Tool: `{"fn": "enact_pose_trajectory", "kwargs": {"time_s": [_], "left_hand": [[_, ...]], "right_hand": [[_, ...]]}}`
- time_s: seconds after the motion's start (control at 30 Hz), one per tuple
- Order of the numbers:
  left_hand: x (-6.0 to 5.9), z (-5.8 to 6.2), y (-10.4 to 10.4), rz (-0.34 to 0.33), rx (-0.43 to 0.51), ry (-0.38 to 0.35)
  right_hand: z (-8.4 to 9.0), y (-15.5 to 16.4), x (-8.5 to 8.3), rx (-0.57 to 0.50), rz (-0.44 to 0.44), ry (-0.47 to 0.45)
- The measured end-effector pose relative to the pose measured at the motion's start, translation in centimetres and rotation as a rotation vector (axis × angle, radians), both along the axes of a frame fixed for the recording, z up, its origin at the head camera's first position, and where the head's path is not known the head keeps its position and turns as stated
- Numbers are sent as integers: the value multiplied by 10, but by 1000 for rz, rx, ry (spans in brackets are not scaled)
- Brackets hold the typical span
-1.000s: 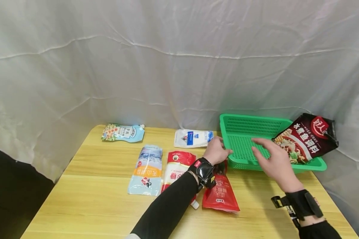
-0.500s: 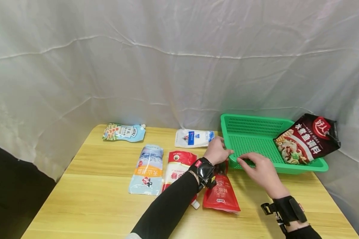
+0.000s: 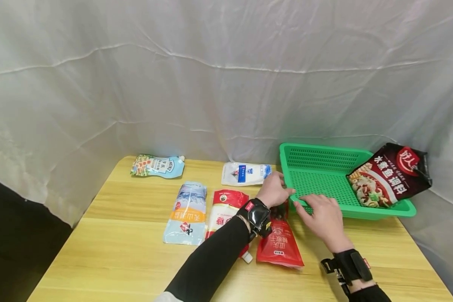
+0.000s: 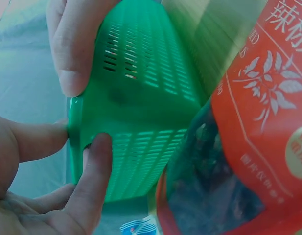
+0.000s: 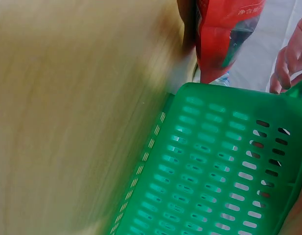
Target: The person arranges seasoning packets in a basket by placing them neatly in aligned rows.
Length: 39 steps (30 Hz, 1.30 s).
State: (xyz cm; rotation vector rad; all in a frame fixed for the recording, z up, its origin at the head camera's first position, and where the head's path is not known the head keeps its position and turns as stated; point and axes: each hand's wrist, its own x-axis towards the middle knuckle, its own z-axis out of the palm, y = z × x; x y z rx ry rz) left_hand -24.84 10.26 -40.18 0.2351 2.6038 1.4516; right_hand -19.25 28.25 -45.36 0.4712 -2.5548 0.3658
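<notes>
Green basket (image 3: pixel 324 153) lies lengthwise left-right, left hand (image 3: pixel 274 191) gripping its corner.

- The dark pouch (image 3: pixel 390 175) leaning on the green basket (image 3: pixel 317 184) reads "水煮鱼调料", with "好人" on its red badge.
- The pale blue spouted pouch (image 3: pixel 157 166) at the table's far left shows "HEINZ".
- The blue-and-orange pouch (image 3: pixel 186 213) seems to read "天山", though it lies upside down.
- The red pouch (image 3: pixel 280 243) carries "重庆".
</notes>
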Motion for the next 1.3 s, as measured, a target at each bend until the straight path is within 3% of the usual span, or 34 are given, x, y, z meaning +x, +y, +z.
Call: {"fn": "enact_pose_trajectory", "kwargs": {"time_s": [0.33, 0.6, 0.8, 0.93, 1.07, 1.3], "left_hand": [[0, 8, -27, 23, 7, 164], [8, 17, -74, 124, -29, 269], [19, 11, -117, 229, -82, 298], [28, 0, -141, 277, -148, 254], [41, -13, -155, 300, -218, 159], [56, -32, -156, 242, -352, 55]], "right_hand": [[-1, -4, -1, -30, -55, -39], [2, -5, 0, -24, -123, -129], [0, -7, 0, -13, -139, -142], [2, -8, 0, -11, -139, -153], [5, -8, -1, -7, -140, -158], [8, -11, -3, -8, -133, -156]]}}
